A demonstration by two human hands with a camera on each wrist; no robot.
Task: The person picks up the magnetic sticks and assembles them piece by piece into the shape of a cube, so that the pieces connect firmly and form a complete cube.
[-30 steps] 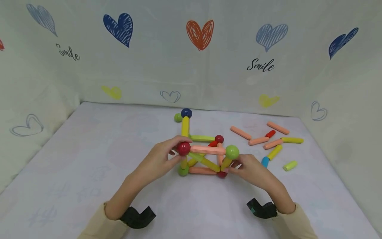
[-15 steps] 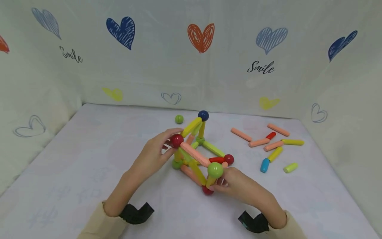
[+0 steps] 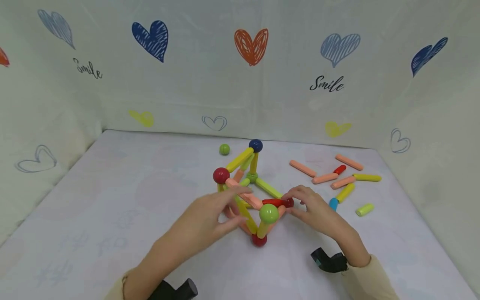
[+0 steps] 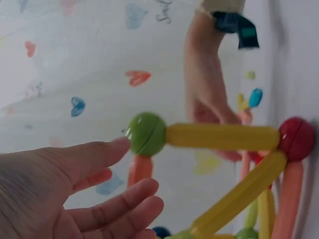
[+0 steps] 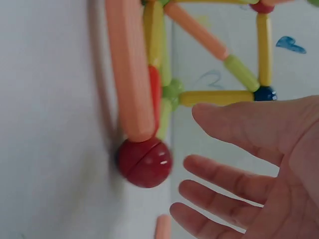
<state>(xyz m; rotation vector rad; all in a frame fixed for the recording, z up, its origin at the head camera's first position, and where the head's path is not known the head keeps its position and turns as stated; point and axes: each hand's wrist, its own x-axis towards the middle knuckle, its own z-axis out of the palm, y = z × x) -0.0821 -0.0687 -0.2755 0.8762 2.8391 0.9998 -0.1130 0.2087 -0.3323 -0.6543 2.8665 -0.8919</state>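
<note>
A frame of coloured rods and balls stands mid-table, its navy ball (image 3: pixel 256 145) at the far top and a red ball (image 3: pixel 221 175) at the left top. My left hand (image 3: pixel 210 216) reaches across the pink top rod (image 3: pixel 252 200) with fingers spread; in the left wrist view, a fingertip comes right up to the green ball (image 4: pixel 147 133) above a yellow upright rod (image 4: pixel 224 136). My right hand (image 3: pixel 316 210) is at the right base corner, fingers loosely spread beside a red ball (image 5: pixel 145 162). That ball joins a pink rod (image 5: pixel 130 74) and a red rod (image 3: pixel 273 202).
A loose green ball (image 3: pixel 224 149) lies behind the frame. Several loose rods lie to the right, among them a pink rod (image 3: pixel 302 168), a yellow rod (image 3: pixel 367 178) and a short lime rod (image 3: pixel 365 209). A cloth wall (image 3: pixel 285 104) with hearts rises behind.
The frame turned so its near right corner swung toward me, then stopped. My left hand left the left red ball and moved right; my right hand left the near upright for the right corner.
</note>
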